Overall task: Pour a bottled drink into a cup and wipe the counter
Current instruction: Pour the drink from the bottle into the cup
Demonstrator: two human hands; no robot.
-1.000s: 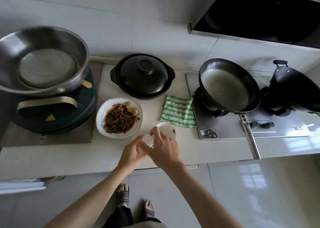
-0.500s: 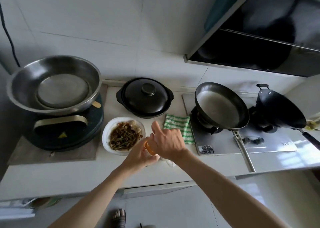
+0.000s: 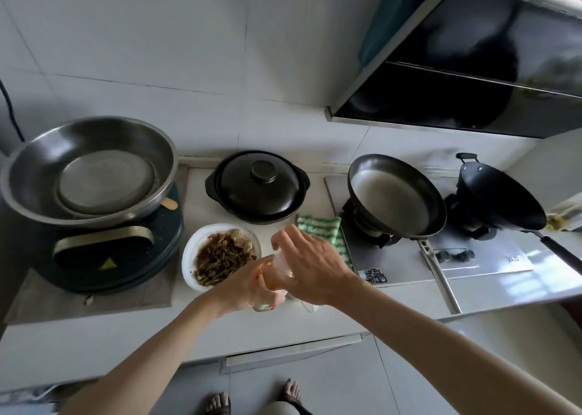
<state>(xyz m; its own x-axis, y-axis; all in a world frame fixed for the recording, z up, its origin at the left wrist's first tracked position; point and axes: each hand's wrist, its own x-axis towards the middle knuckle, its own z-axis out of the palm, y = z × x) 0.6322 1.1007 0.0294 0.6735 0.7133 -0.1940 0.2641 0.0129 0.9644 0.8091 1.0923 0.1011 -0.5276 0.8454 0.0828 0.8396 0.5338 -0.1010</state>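
A clear bottle [image 3: 273, 272] with orange drink in it is held above the front of the white counter [image 3: 132, 336]. My left hand [image 3: 248, 288] grips its lower part from the left. My right hand [image 3: 311, 263] wraps over its upper end from the right, so the cap is hidden. A small white cup [image 3: 308, 305] stands on the counter under my right wrist, with only its near rim showing. A green and white striped cloth [image 3: 321, 227] lies flat just behind my right hand, beside the stove.
A white plate of cooked food [image 3: 220, 254] sits left of my hands. Behind it is a black lidded clay pot [image 3: 256, 187]. A steel basin [image 3: 88, 168] rests on a dark cooker at the left. The stove [image 3: 472, 263] at the right carries a frying pan [image 3: 395, 195] and a wok [image 3: 500, 195].
The view has tilted up toward the wall and hood. Both hands have closed together on the bottle over the cup, which was in full view a second ago and is now mostly covered.
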